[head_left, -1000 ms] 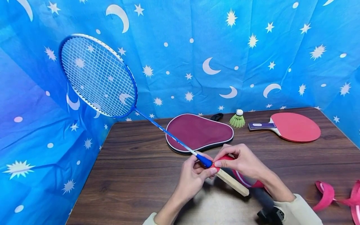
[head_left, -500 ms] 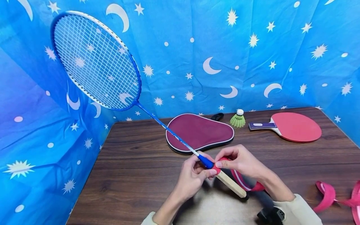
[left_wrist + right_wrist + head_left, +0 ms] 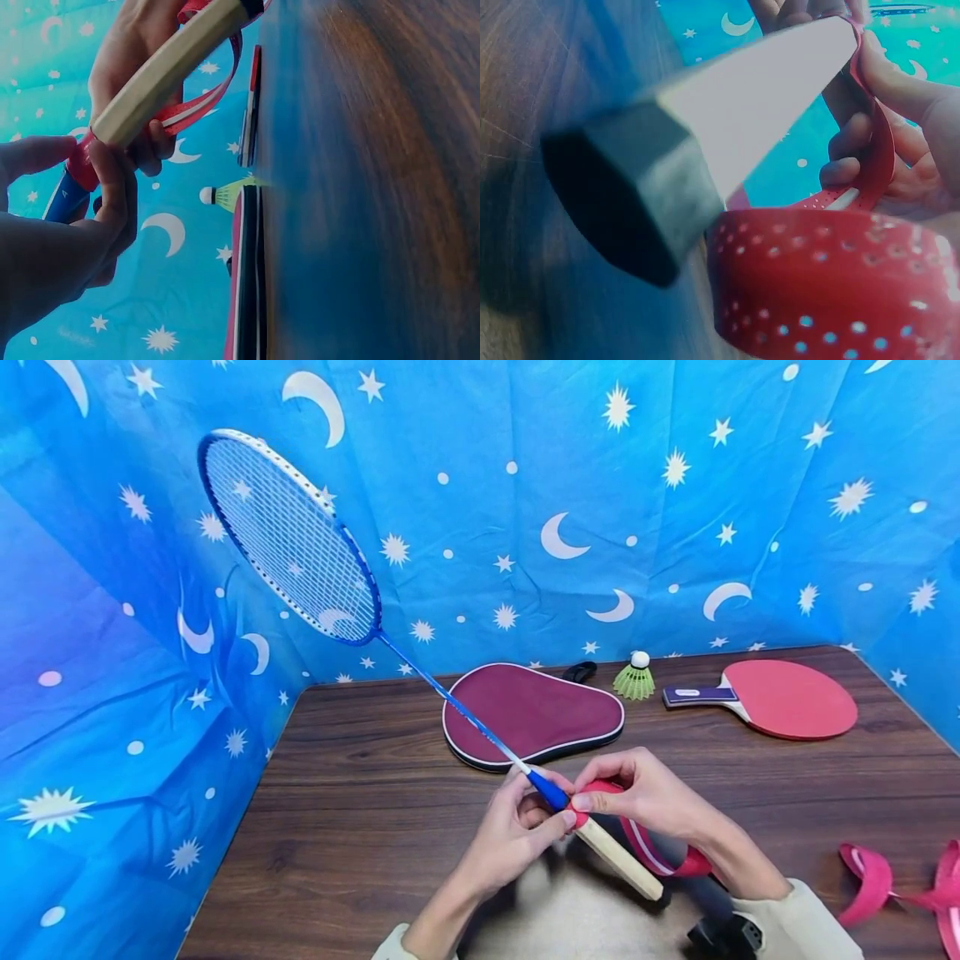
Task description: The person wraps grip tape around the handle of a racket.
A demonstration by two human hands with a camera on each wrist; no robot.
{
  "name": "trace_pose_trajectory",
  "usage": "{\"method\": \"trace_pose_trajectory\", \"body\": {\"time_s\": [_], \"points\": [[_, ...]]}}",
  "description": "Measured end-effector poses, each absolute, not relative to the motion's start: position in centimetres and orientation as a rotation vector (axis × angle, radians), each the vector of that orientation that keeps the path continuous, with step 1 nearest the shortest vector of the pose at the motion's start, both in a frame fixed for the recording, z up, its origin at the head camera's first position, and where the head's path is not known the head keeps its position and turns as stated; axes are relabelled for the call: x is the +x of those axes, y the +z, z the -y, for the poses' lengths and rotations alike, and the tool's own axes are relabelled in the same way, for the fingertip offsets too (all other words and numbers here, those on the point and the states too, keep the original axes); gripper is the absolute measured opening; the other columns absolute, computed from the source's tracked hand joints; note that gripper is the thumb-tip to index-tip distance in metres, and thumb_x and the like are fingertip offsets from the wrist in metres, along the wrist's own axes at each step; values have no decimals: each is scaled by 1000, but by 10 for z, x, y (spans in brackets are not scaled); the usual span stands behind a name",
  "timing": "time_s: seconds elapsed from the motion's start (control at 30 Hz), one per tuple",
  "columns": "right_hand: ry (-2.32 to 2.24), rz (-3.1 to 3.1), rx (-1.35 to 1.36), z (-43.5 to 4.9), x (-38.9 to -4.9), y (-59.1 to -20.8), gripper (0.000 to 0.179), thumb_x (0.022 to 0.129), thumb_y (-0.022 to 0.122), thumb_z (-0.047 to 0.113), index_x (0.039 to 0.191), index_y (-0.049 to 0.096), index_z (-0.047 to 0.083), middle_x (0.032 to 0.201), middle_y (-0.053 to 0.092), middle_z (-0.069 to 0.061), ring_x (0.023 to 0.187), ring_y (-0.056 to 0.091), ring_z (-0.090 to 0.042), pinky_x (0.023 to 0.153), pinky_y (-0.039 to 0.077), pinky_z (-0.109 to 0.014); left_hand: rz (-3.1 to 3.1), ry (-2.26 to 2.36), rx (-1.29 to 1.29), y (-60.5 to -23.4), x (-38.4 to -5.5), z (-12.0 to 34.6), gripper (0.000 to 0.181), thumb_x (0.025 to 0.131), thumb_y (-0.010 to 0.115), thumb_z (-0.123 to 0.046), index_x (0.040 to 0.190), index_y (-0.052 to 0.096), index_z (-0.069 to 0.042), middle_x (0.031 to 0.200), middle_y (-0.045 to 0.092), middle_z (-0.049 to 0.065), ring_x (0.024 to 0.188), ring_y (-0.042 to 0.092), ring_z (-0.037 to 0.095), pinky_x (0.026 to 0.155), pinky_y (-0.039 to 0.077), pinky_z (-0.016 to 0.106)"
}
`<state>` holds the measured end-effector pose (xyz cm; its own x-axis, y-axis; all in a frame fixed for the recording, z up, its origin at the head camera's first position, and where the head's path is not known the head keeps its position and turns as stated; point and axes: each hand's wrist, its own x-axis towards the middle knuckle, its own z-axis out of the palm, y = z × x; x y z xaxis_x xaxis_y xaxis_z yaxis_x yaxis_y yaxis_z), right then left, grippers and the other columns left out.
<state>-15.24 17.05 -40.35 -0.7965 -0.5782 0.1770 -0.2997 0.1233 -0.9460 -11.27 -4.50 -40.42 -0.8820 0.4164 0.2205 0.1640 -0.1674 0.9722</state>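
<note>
A blue and white badminton racket [image 3: 296, 547] is held aslant above the table, its head up to the left and its bare wooden handle [image 3: 621, 862] pointing down right. My left hand [image 3: 510, 835] grips it where the blue cone meets the handle, thumb on a turn of red grip tape. My right hand [image 3: 656, 793] pinches the red grip tape [image 3: 636, 839] close by the left thumb. In the right wrist view the perforated tape [image 3: 825, 277] hangs in a loop under the handle, whose butt end [image 3: 622, 195] has a dark cap.
A maroon paddle case [image 3: 532, 714] lies behind the hands. Right of it stand a yellow-green shuttlecock [image 3: 635, 677] and a red table tennis paddle [image 3: 791, 700]. A curled pink-red strip [image 3: 870, 881] lies at the table's right. A star-patterned blue cloth [image 3: 480, 510] hangs behind.
The racket turns about its shaft: its head swings up, then back down and right, and now looks narrower. Both hands stay near the same spot on the handle.
</note>
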Motion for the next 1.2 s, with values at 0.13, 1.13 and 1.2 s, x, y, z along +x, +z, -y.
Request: {"method": "trace_pose_trajectory", "body": {"time_s": [0.13,1.13,1.2], "points": [[-1727,-2184,-864,-170,-152,-402,7,90,72,12,96,74,14,86,71,-6,74,62,-20,65,53,-29,-1967,2174,660,-404,-113,43,35,84,75,0,115,58,1,111,60,13,93,66,19,79,57,32],[-1724,-2385,-939,-164,-142,-390,6,83,80,17,85,76,22,80,65,0,73,57,-18,56,48,-30,-2082,2122,547,-399,-107,44,30,79,82,-4,101,62,-5,93,66,6,77,70,17,67,57,25],[-1714,-2388,-927,-163,-142,-390,5,84,79,18,86,76,22,80,64,0,73,56,-18,55,48,-30,-2050,2143,542,-400,-107,44,29,79,81,-3,101,62,-4,93,66,7,79,70,18,68,57,26]]}}
